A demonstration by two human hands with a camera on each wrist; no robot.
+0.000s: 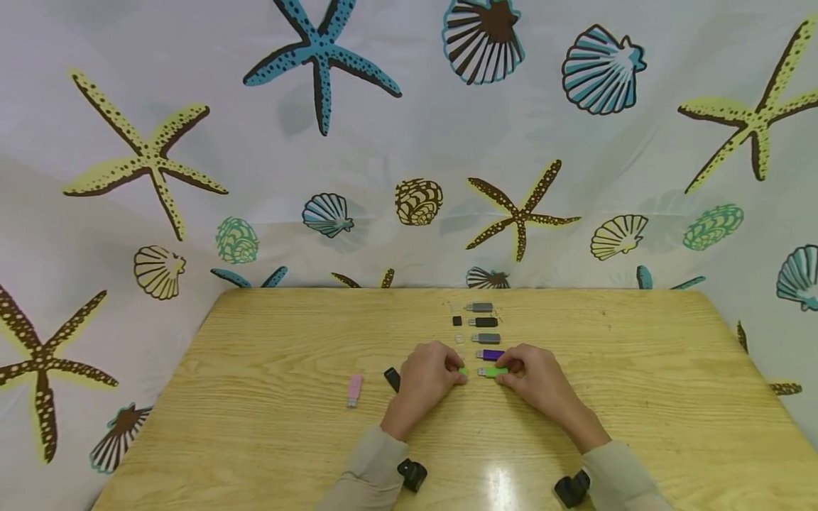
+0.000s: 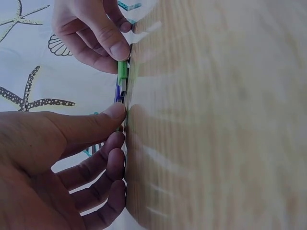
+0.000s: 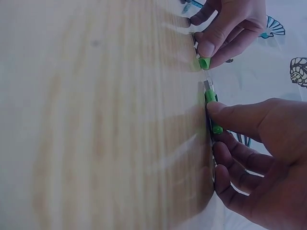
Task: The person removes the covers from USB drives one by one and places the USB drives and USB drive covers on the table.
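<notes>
Aligning, apparently: green USB stick, pinched in right grip; green cap, pinched in left grip; purple stick, just beyond right grip. Next move likely calls for release.

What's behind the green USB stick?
Behind the green USB stick, going back: a purple stick, a grey stick, a black stick and another grey stick. Whatever the right hand covers, perhaps the purple stick's end, can't be seen.

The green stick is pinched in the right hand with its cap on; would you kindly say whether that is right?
Not quite: the cap is off, pinched in the left hand, as the right wrist view shows. The green stick is indeed pinched in the right hand.
</notes>
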